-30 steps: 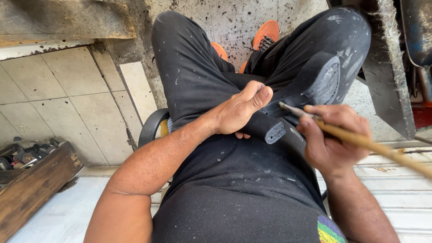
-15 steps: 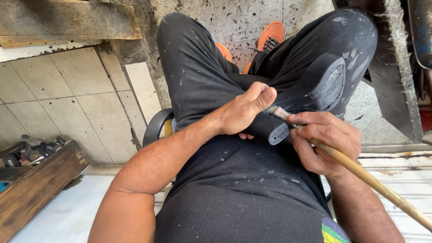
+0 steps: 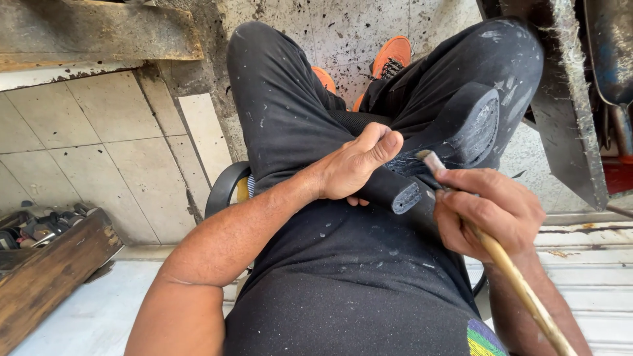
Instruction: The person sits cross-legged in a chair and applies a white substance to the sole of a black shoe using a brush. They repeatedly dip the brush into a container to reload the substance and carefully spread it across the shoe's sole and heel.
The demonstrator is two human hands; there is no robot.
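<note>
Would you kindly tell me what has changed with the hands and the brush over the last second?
The right hand slid up the wooden brush toward its bristles, and the long handle swung down toward the person's right side. The left hand kept its grip on the black shoe, held on the lap as before.

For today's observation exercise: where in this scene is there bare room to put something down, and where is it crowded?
Bare: the pale floor between the wooden crate and the person's left arm. Crowded: the lap, where the left hand grips the black shoe and the right hand holds the brush.
</note>
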